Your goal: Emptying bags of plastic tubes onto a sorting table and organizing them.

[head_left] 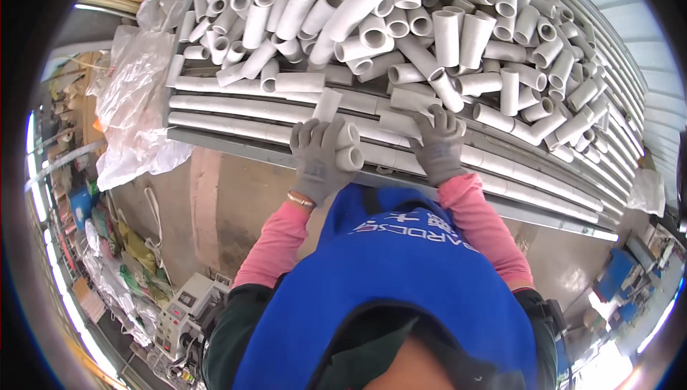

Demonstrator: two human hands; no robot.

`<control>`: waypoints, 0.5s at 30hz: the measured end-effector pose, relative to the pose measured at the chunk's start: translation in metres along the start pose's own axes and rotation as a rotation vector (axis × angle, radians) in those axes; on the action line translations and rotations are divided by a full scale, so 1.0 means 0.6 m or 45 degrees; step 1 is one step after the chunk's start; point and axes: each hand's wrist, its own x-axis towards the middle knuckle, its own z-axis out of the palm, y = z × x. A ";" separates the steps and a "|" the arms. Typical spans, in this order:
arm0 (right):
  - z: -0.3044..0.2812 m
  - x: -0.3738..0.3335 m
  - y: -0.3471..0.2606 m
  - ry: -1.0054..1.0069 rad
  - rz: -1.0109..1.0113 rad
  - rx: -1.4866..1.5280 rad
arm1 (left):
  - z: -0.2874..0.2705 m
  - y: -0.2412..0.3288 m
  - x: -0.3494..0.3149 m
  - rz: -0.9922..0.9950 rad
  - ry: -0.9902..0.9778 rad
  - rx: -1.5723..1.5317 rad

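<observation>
My left hand (318, 155), in a grey work glove, is closed over two short white tubes (350, 158). Their round ends stick out beside the thumb, one beyond the other; the rest is hidden under the glove. Another short tube (327, 104) lies tilted just past the fingertips. My right hand (438, 145), gloved the same way, has its fingers bent over a short white tube (399, 124) lying crosswise. That tube shows on both sides of the hand. Both hands are at the near side of a rack of long pale rollers (236, 127).
A large heap of loose white tubes (447, 39) covers the far part of the rack. Crumpled clear plastic (136, 104) hangs at its left end, and a metal edge (544, 220) runs along its near side. A control box (182, 311) stands at the lower left.
</observation>
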 end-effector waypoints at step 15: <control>-0.193 -0.230 0.511 -0.067 0.402 0.384 | 0.118 0.292 0.131 0.135 -0.407 -0.262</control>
